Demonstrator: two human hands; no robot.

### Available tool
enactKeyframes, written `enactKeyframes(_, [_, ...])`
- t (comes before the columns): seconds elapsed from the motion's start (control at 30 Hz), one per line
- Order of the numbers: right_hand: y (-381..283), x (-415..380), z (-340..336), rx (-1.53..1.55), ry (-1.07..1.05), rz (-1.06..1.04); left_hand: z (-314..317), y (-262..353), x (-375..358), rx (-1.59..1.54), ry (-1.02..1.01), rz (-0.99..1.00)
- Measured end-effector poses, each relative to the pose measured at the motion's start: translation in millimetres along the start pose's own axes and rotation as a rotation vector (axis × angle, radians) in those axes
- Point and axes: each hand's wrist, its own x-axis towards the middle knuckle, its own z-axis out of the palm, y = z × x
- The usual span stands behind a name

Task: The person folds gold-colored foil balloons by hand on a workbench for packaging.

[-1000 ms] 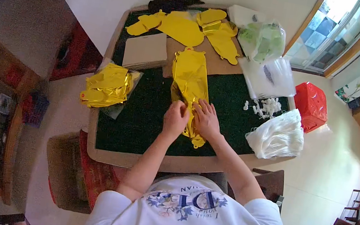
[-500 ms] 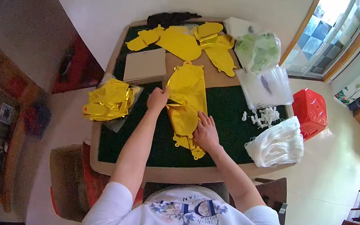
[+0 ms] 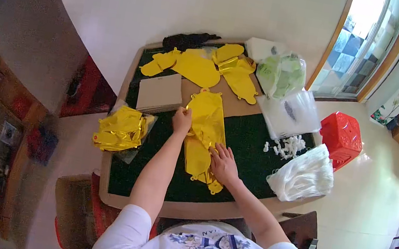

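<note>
A gold foil piece (image 3: 208,112) lies lengthwise on the dark green table top (image 3: 256,134), with small round tabs at its ends. At its left edge, my left hand (image 3: 182,121) is closed with the fingertips pinching the foil. My right hand (image 3: 224,165) rests on the lower right part of the foil, fingers spread and flat. More flat gold foil pieces (image 3: 196,68) lie at the back of the table. A crumpled gold foil bundle (image 3: 121,129) sits at the left edge on clear plastic.
A cardboard stack (image 3: 160,94) stands left of the foil. To the right are clear plastic bags (image 3: 289,113), a green-and-white bag (image 3: 281,75), small white pieces (image 3: 289,147), white string (image 3: 304,173) and a red stool (image 3: 341,139). A dark chair (image 3: 303,231) touches the table's front area.
The whole view has shifted, so the table appears lower. My left hand has moved slightly up along the foil's left edge, and the foil lies straighter there. My right hand stays on the foil.
</note>
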Motion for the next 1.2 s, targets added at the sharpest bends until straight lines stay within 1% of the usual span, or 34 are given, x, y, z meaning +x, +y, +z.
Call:
enactKeyframes(0.03, [-2.2,-1.3,-0.9,0.006,-0.007,0.002,-4.1,-5.2,2.4,0.128,0.203,0.078])
enactKeyframes(0.07, [-2.4,-2.9,0.4,0.008,-0.01,0.003,-7.7,-9.1,5.2,0.129,0.201,0.076])
enactKeyframes(0.13, [0.2,-2.0,2.7,0.002,0.002,-0.006,-21.8,10.7,3.1,0.363,0.039,0.004])
enactKeyframes(0.17, [1.5,-1.8,4.8,-0.003,0.004,-0.01,-19.7,16.4,9.9,0.49,0.017,-0.028])
enactKeyframes(0.2, [2.0,-1.9,6.4,-0.01,-0.016,-0.007,-20.2,23.3,7.3,0.484,0.022,-0.024])
enactKeyframes(0.27, [3.9,-1.9,7.6,-0.027,-0.026,-0.01,-20.6,38.2,0.6,0.618,-0.007,0.013])
enactKeyframes(0.4, [3.5,-2.9,3.9,0.032,-0.039,-0.008,-13.0,36.0,11.4,0.596,0.0,0.029])
enactKeyframes(0.47, [3.3,-2.7,5.9,0.024,-0.049,0.01,-12.9,41.9,6.9,0.637,0.027,-0.046])
enactKeyframes(0.5, [3.5,-3.2,5.8,0.017,-0.046,0.005,-10.8,40.3,9.5,0.63,0.031,-0.043])
enactKeyframes(0.6, [2.1,-3.1,5.0,0.008,0.062,-0.043,-5.0,28.9,26.1,0.616,0.058,-0.022])
enactKeyframes(0.67, [-1.4,-1.0,0.0,0.011,0.05,-0.03,3.9,11.8,47.5,0.541,-0.022,-0.048])
enactKeyframes(0.7, [-1.1,-1.6,0.9,0.012,0.042,-0.021,4.7,14.3,44.8,0.539,-0.021,-0.046])
enactKeyframes(0.77, [-1.0,-2.5,1.4,0.016,0.033,-0.005,2.9,24.0,29.6,0.575,0.115,-0.024])
enactKeyframes(0.9, [1.5,-2.7,5.0,0.019,0.014,-0.01,-12.2,41.1,9.6,0.615,0.078,-0.025])
enactKeyframes(0.97, [5.6,-3.1,10.6,0.024,-0.009,-0.004,-17.9,50.0,0.5,0.645,-0.022,-0.074])
enactKeyframes(1.07, [5.8,-3.5,10.5,0.018,-0.01,-0.02,-11.6,23.3,20.1,0.659,-0.028,-0.039])
enactKeyframes(1.17, [2.7,-3.4,4.1,0.032,-0.026,-0.01,-15.7,22.3,17.7,0.583,0.002,-0.038])
enactKeyframes(1.2, [2.3,-3.3,3.9,0.032,0.004,-0.018,-15.2,17.3,21.6,0.583,0.002,-0.039])
